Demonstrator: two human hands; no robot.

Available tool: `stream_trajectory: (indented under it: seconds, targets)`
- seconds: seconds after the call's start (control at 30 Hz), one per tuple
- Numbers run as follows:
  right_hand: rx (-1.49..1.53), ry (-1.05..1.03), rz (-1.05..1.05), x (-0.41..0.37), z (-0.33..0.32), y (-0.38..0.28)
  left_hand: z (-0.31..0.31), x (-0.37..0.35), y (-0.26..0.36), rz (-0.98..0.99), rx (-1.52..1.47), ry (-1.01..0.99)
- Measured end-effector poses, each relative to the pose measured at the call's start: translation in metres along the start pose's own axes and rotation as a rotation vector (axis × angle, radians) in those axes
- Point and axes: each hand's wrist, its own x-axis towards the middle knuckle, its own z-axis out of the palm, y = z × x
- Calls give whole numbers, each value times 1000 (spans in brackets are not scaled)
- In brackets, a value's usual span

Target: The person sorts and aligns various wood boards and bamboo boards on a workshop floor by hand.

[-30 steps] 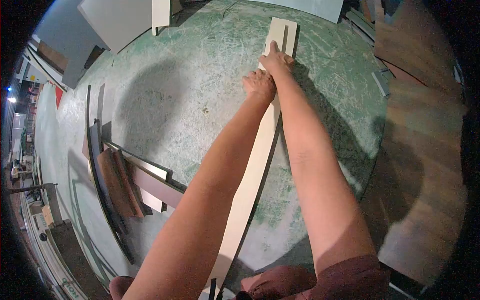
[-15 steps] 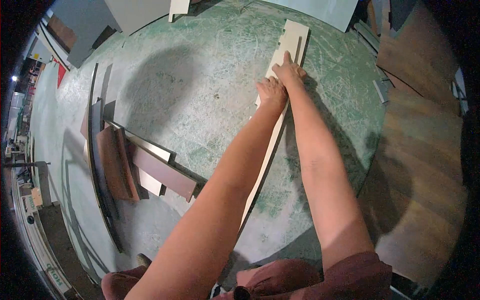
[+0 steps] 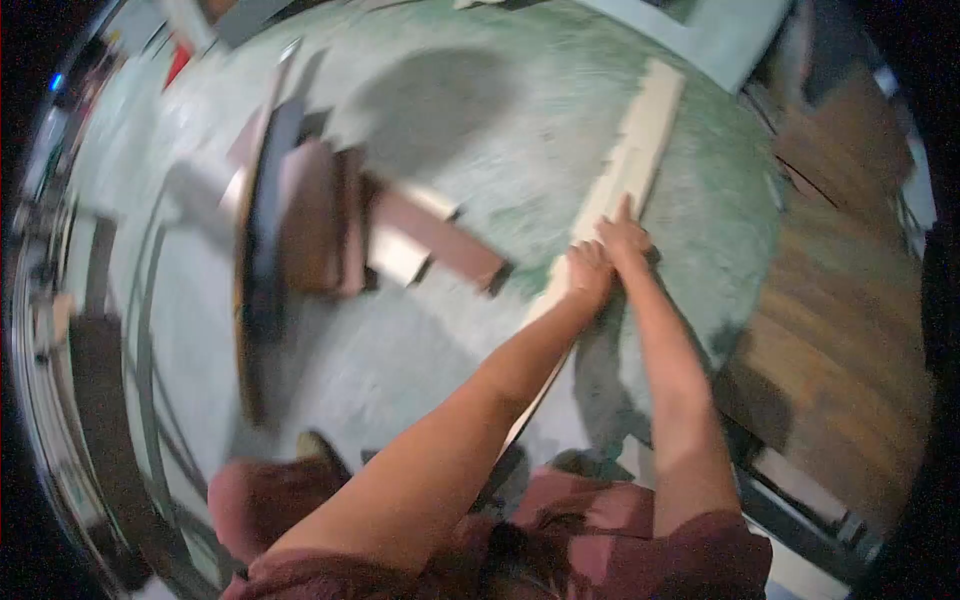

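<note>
We're seeing flat brown pieces [image 3: 430,235] left of our hands. We're resting half-curled left hand [image 3: 590,268] and right hand [image 3: 624,238], one digit extended, on long, notched pale strip [image 3: 645,130]; can't tell grip. Mottled green floor [image 3: 715,205] is showing around, wood-grain surface [image 3: 830,340] right.

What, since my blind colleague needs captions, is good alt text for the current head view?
A person's bare left hand and right hand rest on a long, narrow, cream board with a notched edge, on a worn green floor; brown, cream and dark strips lie jumbled at the picture's left.
</note>
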Motion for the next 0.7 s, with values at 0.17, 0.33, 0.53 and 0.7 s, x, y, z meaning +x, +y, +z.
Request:
stream_trajectory:
  seconds: [0.17, 0.33, 0.53, 0.7]
  targets:
    - [91, -53, -119, -130, 36, -15, 21, -131, -54, 57, 57, 93]
    - [287, -152, -138, -211, 77, -25, 11, -215, -129, 289, -76, -25]
    - [704, -393, -251, -296, 66, -60, -64, -274, -224, 370, -434, -311]
    - [768, -14, -116, -297, 68, -25, -87, -332, -303, 124, -907, -680]
